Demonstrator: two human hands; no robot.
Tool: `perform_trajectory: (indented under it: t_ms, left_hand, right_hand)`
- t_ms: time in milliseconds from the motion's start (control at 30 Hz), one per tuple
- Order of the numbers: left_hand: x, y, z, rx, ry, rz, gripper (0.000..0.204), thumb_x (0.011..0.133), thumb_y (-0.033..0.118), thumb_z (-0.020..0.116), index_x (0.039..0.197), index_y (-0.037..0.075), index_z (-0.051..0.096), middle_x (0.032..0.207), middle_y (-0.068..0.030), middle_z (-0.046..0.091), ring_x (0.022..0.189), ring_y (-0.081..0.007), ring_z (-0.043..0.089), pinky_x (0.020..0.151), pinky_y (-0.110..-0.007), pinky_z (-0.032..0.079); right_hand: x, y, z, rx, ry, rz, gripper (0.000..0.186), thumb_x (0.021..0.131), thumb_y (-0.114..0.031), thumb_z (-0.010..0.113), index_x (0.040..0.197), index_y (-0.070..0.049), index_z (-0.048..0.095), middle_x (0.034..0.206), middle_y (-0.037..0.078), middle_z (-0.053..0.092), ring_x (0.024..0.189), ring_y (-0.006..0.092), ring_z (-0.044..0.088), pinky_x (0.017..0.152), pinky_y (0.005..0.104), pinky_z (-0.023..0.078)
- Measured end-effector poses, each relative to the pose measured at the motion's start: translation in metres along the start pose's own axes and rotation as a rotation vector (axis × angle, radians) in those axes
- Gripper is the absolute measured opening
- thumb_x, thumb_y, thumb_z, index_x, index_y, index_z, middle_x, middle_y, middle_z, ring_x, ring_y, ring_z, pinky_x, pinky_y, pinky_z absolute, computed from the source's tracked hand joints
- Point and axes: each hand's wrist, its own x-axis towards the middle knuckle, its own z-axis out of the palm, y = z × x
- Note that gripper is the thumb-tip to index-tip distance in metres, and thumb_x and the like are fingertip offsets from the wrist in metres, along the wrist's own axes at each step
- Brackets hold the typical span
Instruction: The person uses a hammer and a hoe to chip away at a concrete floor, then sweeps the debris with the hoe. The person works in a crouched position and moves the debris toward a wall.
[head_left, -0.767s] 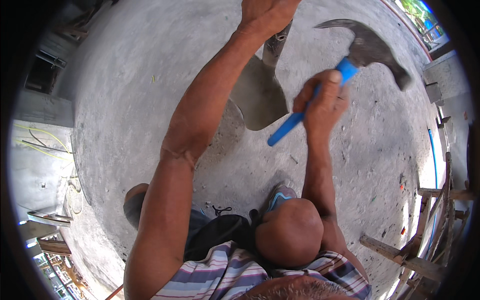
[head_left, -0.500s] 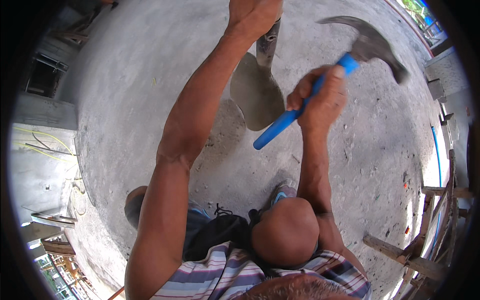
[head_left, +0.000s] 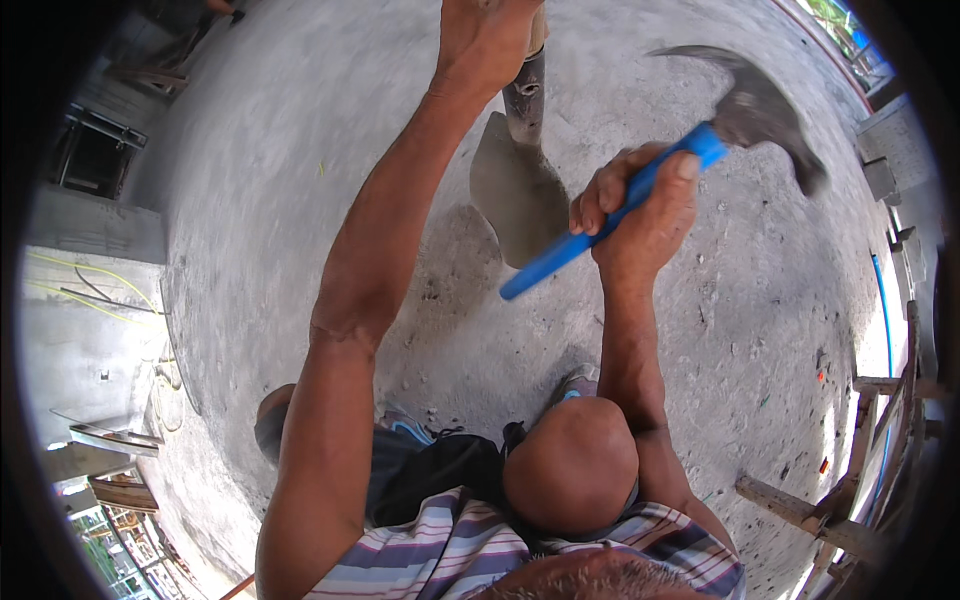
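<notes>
My left hand is closed around the wooden handle of a shovel, near the top of the view. The shovel's grey metal blade rests low over a patch of dust on the concrete, and its socket rises toward that hand. In my right hand is a claw hammer with a blue handle, gripped mid-handle, the dark head up to the right and slightly blurred. The handle's end overlaps the blade in this view; whether they touch I cannot tell.
Grey concrete floor surrounds me. Wooden scrap framing and a blue pipe lie along the right. Yellow cables hang by the left wall. Another person's leg shows at the upper left edge.
My left hand has shifted left, with the shovel's socket now more upright. My right hand and hammer dipped toward the lower left, and the hammer head has since swung slightly down and right.
</notes>
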Motion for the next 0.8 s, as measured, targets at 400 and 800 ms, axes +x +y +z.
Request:
perform_trajectory:
  t_ms: [400,800]
  left_hand:
    - [-0.003,-0.002,0.000,-0.061,-0.003,0.052,0.050,0.090,0.055,0.068,0.081,0.007,0.059,0.061,0.0016,0.051,0.052,-0.0076,0.048,0.047,-0.027,0.036]
    - [-0.018,0.009,-0.053,0.003,0.058,0.099,0.056,0.095,0.059,0.058,0.080,0.004,0.060,0.064,-0.0048,0.057,0.058,-0.0139,0.055,0.055,-0.029,0.044]
  right_hand:
    - [-0.019,0.020,0.013,-0.159,-0.151,-0.078,0.034,0.104,-0.037,0.053,0.089,-0.007,0.050,0.058,-0.002,0.047,0.044,0.0066,0.044,0.040,0.0250,0.037]
    - [-0.065,0.040,-0.110,-0.593,0.024,0.276,0.031,0.103,-0.038,0.055,0.085,-0.013,0.051,0.055,-0.004,0.045,0.042,0.0065,0.042,0.037,0.0256,0.035]
